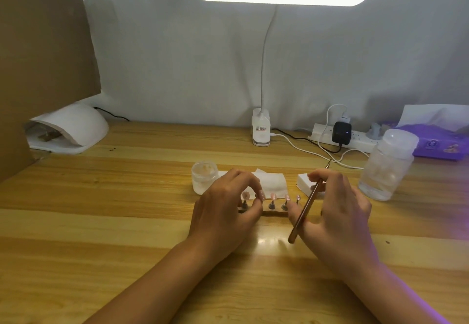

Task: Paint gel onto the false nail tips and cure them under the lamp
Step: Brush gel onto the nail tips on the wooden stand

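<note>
Several pale pink false nail tips (272,195) stand on small pegs in a wooden holder (275,212) at the table's middle. My left hand (223,212) curls over the holder's left end and pinches one peg with its tip. My right hand (340,207) grips a slim gold-brown brush (305,213), its handle slanting down toward me, and hides the holder's right end. The brush's bristle end is hidden by my fingers. A white curing lamp (73,125) sits at the far left.
A small clear jar (204,177) and white wipes (271,183) lie just behind the holder. A clear bottle (388,165) stands at the right, with a power strip (355,139), cables and a purple tissue pack (436,146) behind. A clip desk lamp (261,131) stands behind centre. Cardboard (38,57) walls the left.
</note>
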`<state>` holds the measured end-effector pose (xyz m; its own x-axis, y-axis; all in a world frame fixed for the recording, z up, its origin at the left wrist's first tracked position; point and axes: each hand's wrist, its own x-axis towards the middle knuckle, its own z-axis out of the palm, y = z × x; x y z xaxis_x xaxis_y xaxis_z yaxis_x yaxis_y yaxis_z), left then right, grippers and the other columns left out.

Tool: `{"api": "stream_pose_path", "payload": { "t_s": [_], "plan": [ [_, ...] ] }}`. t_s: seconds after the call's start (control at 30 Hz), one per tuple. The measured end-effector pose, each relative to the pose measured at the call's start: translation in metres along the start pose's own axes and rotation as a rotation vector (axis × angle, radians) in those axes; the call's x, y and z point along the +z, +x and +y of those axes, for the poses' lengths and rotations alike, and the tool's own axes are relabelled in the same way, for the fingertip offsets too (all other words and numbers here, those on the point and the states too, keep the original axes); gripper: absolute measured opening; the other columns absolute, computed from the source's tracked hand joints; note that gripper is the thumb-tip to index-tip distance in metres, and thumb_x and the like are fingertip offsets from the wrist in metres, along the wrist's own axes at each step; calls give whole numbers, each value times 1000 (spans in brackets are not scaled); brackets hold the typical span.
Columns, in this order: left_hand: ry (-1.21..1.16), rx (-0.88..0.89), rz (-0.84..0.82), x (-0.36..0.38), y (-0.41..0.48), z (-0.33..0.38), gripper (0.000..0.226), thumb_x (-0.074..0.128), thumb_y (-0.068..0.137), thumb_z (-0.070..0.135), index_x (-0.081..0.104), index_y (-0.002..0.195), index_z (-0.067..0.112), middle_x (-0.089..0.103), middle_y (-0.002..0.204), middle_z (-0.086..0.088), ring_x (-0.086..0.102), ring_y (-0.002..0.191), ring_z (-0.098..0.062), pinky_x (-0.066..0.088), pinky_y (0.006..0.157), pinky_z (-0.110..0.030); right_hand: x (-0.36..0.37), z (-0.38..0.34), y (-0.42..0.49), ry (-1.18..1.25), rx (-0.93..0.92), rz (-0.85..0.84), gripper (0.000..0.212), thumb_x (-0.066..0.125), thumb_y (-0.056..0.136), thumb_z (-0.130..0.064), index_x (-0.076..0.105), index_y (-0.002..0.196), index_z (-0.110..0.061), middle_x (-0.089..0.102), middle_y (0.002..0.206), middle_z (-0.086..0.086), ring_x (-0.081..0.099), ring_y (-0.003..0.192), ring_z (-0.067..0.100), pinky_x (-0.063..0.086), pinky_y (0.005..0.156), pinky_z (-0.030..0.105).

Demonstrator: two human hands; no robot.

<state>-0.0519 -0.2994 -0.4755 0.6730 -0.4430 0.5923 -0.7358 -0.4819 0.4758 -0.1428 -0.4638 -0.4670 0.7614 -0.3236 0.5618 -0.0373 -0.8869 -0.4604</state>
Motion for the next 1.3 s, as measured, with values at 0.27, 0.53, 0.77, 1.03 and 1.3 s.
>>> {"api": "stream_pose_path", "payload": {
  "t_s": [0.27,0.53,0.77,1.03,1.3],
  "plan": [
    [-50,-6,59,3,0,-3,12,65,84,23,59,86,33,59,80,17,50,66,-9,42,55,-23,2,-20,-6,162,-301,125,18,47,92,-28,59,106,-26,66,84,-16,65,84,2,26,113,42],
    [-141,-27,73,3,3,-5,7,64,82,28,66,84,34,61,79,20,48,61,-11,35,53,-21,5,-20,-10,204,-351,147,10,59,79,-25,61,86,-17,62,72,-19,60,70,-3,28,113,35],
    [-140,-5,87,2,3,-4,5,65,83,29,68,86,32,58,76,20,47,61,-11,36,54,-24,7,-14,-7,215,-317,105,8,61,87,-32,60,88,-24,66,74,-20,64,72,-2,25,115,32],
    [-126,-1,94,2,3,-2,5,68,83,26,68,86,30,60,79,19,45,60,-8,34,54,-22,10,-13,-7,197,-315,93,9,59,88,-35,59,89,-27,67,75,-19,63,72,-2,24,114,28],
    [-141,-10,91,2,3,-3,7,69,82,24,69,87,29,55,74,23,45,60,-6,32,55,-21,9,-14,-7,182,-294,64,7,66,85,-27,59,87,-26,65,71,-15,63,69,3,26,113,29]
  ]
}}
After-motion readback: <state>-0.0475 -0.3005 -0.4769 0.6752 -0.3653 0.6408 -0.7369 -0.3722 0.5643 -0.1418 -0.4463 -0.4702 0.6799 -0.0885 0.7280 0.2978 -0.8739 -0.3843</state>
